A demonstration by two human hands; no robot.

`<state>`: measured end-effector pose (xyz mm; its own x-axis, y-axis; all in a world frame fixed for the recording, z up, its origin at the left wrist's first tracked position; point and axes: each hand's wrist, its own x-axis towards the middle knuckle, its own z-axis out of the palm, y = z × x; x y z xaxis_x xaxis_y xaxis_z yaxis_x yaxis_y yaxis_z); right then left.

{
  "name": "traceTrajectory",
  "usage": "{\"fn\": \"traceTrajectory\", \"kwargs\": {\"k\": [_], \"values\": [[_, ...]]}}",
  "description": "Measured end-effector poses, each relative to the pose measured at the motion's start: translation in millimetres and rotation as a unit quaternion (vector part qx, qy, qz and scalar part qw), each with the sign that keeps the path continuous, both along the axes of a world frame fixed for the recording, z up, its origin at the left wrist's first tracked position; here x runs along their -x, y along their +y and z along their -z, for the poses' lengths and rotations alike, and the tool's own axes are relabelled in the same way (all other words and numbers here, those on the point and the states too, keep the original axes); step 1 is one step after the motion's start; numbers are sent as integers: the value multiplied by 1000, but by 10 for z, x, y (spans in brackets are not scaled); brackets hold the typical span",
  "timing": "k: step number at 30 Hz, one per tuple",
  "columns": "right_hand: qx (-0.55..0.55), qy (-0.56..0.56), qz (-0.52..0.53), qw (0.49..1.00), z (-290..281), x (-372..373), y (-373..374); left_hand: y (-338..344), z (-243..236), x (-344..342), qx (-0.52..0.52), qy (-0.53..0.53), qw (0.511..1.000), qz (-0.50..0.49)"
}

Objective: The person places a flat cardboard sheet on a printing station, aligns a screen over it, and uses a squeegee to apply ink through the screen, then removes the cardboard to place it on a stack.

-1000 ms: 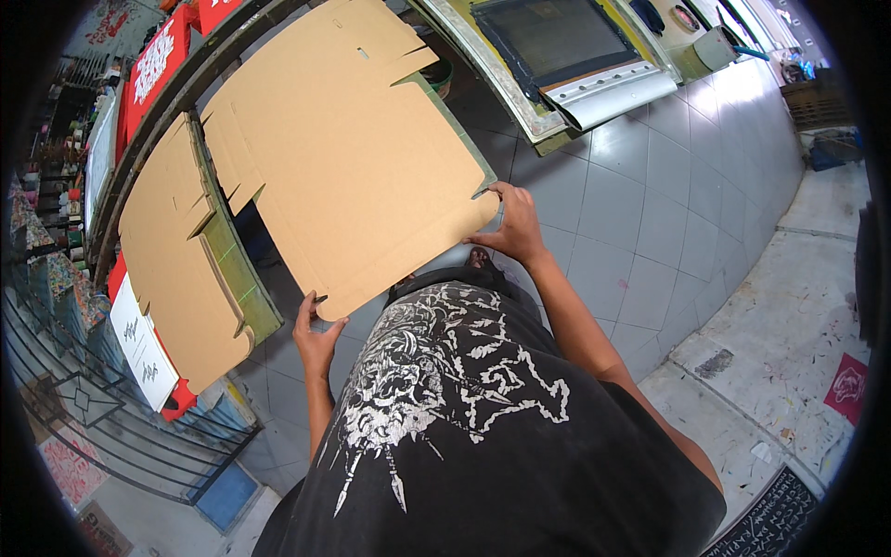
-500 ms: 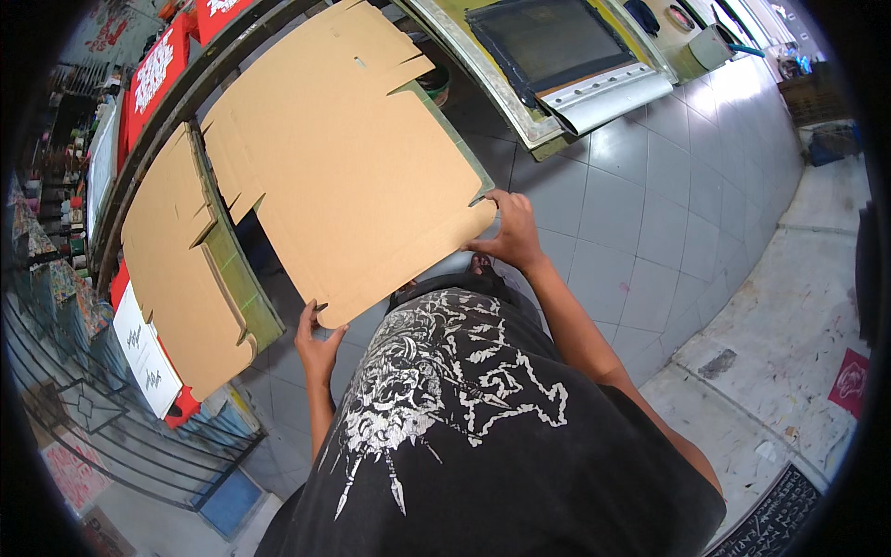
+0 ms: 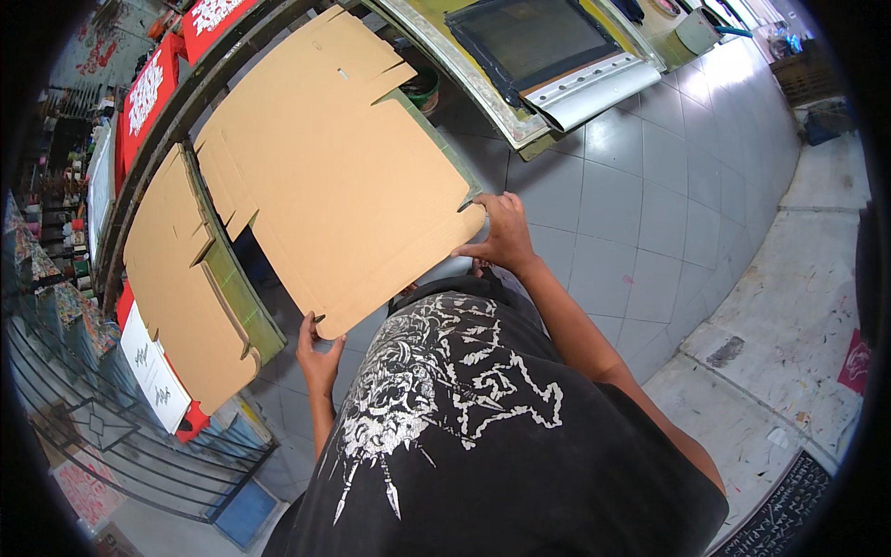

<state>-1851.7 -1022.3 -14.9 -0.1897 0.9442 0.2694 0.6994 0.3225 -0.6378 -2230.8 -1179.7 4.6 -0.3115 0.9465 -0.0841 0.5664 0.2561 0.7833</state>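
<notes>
Clamps the right near corner of a die-cut cardboard sheet [image 3: 325, 176] in the right hand [image 3: 504, 232] — pinches the left near corner with the left hand [image 3: 320, 360]. Has the sheet lying over a green board [image 3: 432, 133] — just right of a second cardboard sheet [image 3: 181, 302].

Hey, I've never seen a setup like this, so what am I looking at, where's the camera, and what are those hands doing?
There's no machine here: these are a person's bare hands. A fisheye camera on their head looks down, so straight edges bend and their black shirt fills the bottom. The right hand pinches the near right corner of a large cardboard sheet; the left hand is at its near left corner, its grip harder to judge. Green board shows along the sheet's right edge. A second cardboard sheet lies to the left.
</notes>
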Motion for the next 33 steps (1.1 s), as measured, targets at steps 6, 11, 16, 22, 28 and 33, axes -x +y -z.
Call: {"fn": "traceTrajectory", "kwargs": {"k": [6,11,16,22,28,33], "values": [[6,1,-1,1000,33,0,-4,8,-10,-24,-2,0,1000,1],[-3,-1,1,1000,51,4,-12,8,-14,-25,0,1,1000,0],[2,-14,3,1000,0,8,-13,11,-12,-20,0,6,1000,1],[-1,-8,5,1000,55,12,-3,17,-26,-14,5,18,1000,0],[8,-15,4,1000,35,13,-12,2,-26,0,14,31,999,1],[9,-15,0,1000,56,1,-2,52,-163,-67,18,68,997,9]]}}
